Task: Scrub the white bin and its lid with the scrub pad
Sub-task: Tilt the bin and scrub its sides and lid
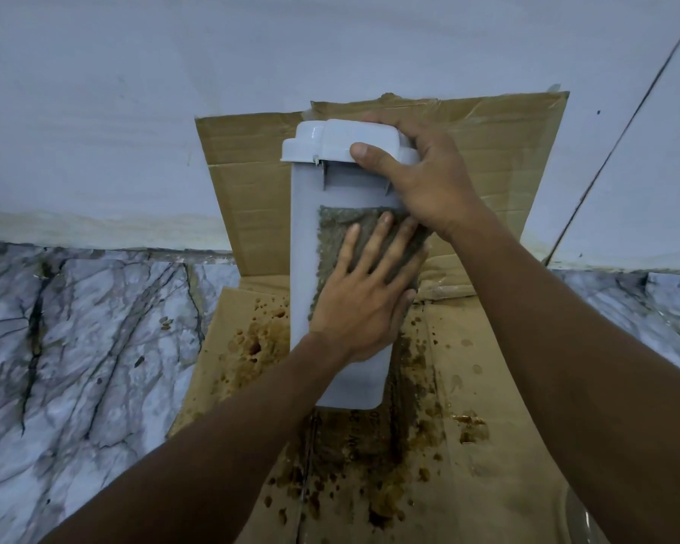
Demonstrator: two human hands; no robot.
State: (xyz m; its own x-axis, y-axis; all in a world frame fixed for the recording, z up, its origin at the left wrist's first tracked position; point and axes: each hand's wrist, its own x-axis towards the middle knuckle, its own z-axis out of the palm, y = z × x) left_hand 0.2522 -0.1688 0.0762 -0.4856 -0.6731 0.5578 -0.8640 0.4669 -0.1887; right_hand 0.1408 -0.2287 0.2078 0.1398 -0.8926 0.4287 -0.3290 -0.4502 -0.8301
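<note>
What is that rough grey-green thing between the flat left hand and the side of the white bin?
In the head view, the scrub pad lies there, pressed flat against the white bin under the left hand.

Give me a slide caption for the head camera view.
Left hand presses the scrub pad flat against the white bin while right hand steadies its lid over stained cardboard.

The bin (303, 245) was stood on the cardboard (487, 386), near its far edge, where a flap was raised against the wall (330, 53). The lid (330, 145) was set on top. The scrub pad (330, 245) was pressed against the bin's near side.
</note>
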